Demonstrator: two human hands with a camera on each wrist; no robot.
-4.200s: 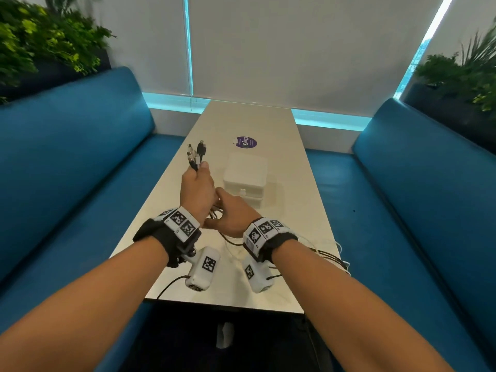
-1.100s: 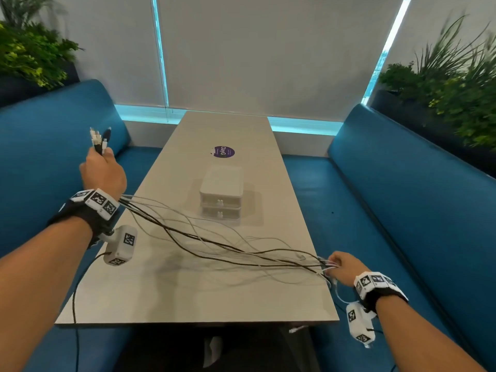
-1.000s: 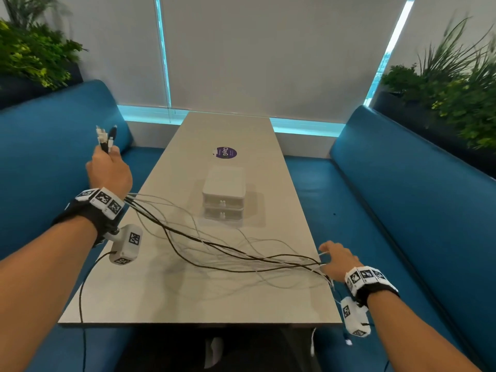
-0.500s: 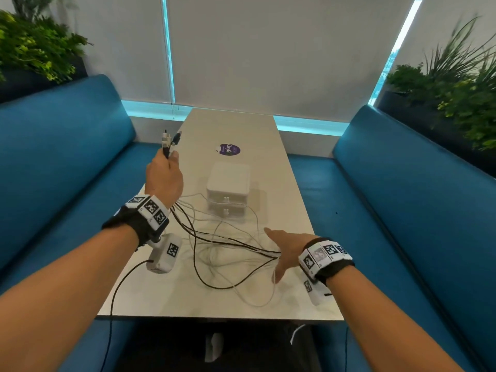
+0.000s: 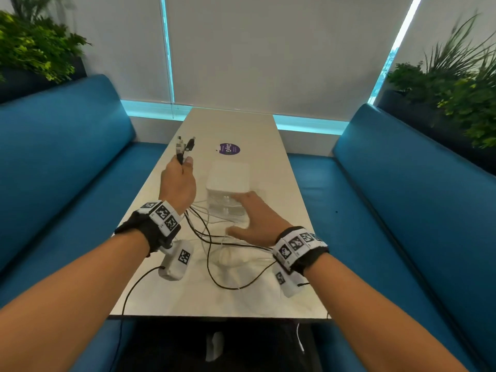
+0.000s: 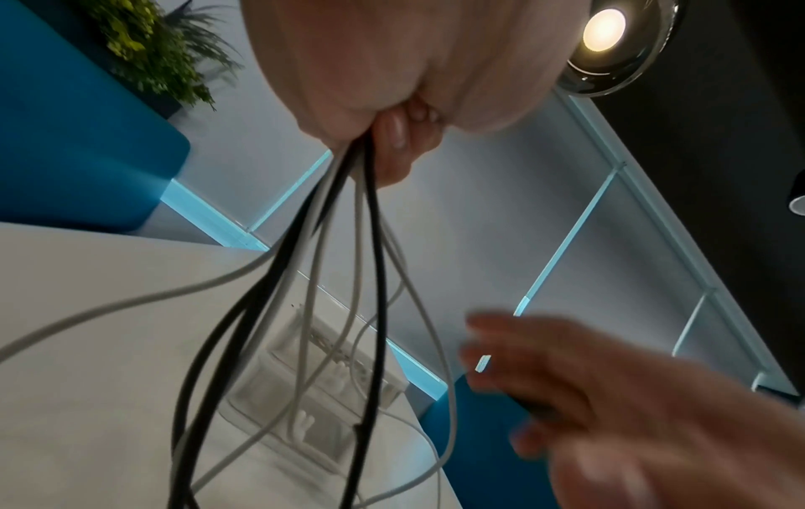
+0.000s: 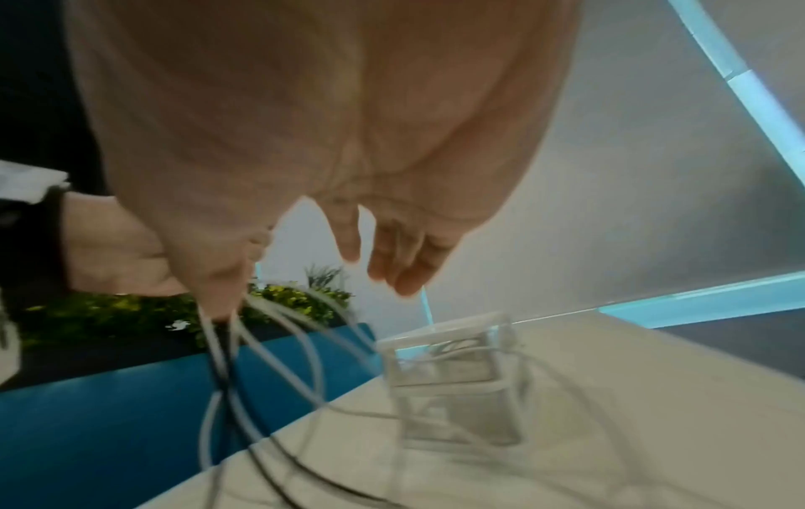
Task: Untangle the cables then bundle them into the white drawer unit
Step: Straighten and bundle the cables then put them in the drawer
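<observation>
2 hands are up over the table (image 5: 188, 299), and the white drawer unit (image 5: 228, 181) in the middle of it serves as the marker for everything else. The left hand (image 5: 177, 183) is left of the drawer unit and raised above the tabletop, its fingers (image 6: 394, 144) curled tight round a bunch of cables (image 5: 206, 237). The plug ends (image 5: 184, 147) stick up out of the top of the fist, and the loose lengths drop from under the palm, black and white strands mixed, fanning out as they fall. They slacken into loops on the table in front of the drawer unit, on the side nearest the person, with some white strands lying against its front. The right hand (image 5: 255, 218) is in front of the drawer unit and slightly to its right, palm turned down and inward, fingers straight and a little apart, thumb out to the left; it holds nothing. Its fingertips are close to the drawer unit's front right corner, but whether they touch it cannot be told. Several strands run under this hand and wrist. Beyond the drawer unit a round purple sticker (image 5: 229, 149) lies on the tabletop. Blue benches (image 5: 67, 170) flank the table on both sides.
</observation>
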